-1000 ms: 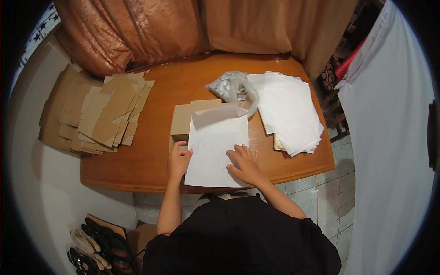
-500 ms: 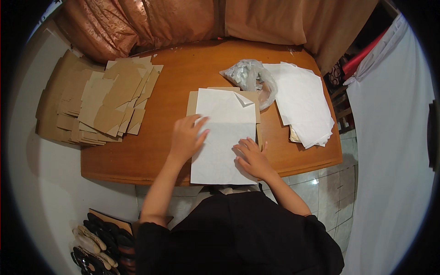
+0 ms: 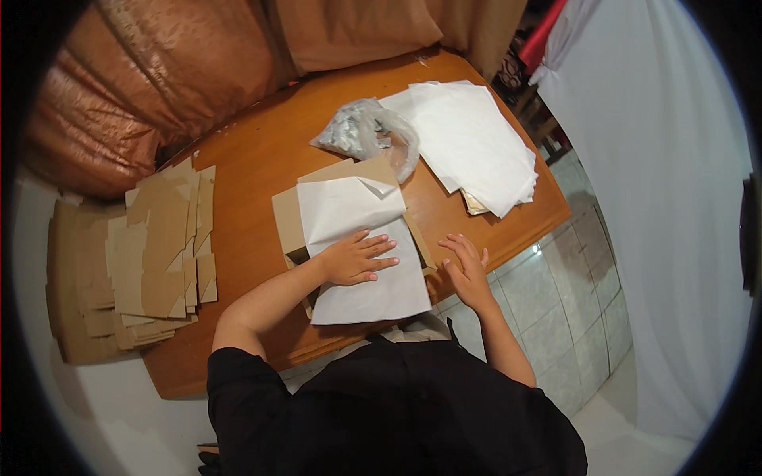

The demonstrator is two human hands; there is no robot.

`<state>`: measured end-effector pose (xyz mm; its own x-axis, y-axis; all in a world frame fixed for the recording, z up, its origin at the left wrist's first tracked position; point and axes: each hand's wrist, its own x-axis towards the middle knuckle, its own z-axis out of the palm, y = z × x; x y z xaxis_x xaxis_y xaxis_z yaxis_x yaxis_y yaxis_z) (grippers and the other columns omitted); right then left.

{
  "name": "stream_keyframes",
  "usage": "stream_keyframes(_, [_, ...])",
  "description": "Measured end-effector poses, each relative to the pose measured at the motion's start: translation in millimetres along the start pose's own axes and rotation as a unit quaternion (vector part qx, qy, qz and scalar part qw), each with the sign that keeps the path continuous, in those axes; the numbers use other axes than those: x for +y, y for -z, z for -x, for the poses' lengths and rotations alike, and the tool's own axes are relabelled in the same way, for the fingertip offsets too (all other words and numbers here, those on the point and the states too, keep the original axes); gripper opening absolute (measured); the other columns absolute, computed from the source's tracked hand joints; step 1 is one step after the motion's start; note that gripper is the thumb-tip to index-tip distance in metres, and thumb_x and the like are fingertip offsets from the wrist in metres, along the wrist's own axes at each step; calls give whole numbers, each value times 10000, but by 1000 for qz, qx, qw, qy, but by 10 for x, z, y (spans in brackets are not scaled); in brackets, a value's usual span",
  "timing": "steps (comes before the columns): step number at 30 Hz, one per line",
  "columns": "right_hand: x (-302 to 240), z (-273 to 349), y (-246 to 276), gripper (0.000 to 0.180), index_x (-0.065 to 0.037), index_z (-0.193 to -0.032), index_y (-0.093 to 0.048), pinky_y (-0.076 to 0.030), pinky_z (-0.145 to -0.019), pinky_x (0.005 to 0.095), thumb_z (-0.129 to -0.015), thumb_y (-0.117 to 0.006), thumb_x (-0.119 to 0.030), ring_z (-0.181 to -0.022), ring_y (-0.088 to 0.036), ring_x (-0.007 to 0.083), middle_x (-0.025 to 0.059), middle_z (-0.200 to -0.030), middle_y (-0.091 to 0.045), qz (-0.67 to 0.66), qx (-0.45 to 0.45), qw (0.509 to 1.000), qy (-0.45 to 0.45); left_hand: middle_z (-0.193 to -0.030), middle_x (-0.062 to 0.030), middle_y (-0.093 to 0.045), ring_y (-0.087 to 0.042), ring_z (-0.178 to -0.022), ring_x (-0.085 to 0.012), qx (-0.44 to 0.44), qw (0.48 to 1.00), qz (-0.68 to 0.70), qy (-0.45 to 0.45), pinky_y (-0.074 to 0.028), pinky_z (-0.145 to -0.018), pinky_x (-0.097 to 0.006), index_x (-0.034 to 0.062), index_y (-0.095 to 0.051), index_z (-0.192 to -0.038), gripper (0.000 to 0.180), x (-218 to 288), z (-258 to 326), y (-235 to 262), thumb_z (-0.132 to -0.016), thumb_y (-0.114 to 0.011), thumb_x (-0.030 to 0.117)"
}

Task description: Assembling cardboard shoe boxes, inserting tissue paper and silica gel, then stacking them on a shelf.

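A white sheet of paper [image 3: 381,297] lies over an unfolded-flap cardboard box [image 3: 290,222] at the table's front edge. One far corner of the sheet is folded over, and its near end reaches past the table edge. My left hand [image 3: 357,258] rests flat on the middle of the sheet, fingers spread, where the paper sags a little. Off the sheet's right side, my right hand [image 3: 467,270] is raised with its fingers apart and nothing in them. The inside of the box is mostly hidden under the paper.
Flat cardboard pieces [image 3: 163,246] are stacked at the left of the wooden table [image 3: 246,159]. A clear plastic bag [image 3: 369,135] of small silvery pieces stands beyond the box. A pile of white paper [image 3: 468,139] lies at the right. Brown curtains [image 3: 182,71] hang behind.
My left hand has moved from the sheet's left edge onto its middle, pressing it down. My right hand has come off the paper to the right. The whole view has turned toward the right.
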<state>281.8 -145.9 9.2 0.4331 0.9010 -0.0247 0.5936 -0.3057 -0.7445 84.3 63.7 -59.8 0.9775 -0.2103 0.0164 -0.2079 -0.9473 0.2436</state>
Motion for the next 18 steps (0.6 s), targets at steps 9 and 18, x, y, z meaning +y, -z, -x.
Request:
stream_keyframes(9, [92, 176, -27, 299, -148, -1152, -556, 17, -1043, 565, -861, -489, -159, -1277, -365, 250, 79, -1282, -480, -37, 26, 997, -69, -1484, -198, -133, -163, -1354, -399, -136, 982, 108, 79, -164, -1090, -523, 184, -275, -1415, 488, 24, -33, -408, -963, -281, 367])
stream_keyframes(18, [-22, -142, -21, 279, -151, -1131, -564, -27, -1037, 567, -867, -478, -176, -1223, -426, 230, 71, -1255, -505, -46, 11, 998, -34, -1205, -117, -570, -556, -1061, -313, -47, 963, 226, 135, -431, -919, -400, 146, -559, -1198, 323, 17, 182, 1, -896, -446, 130])
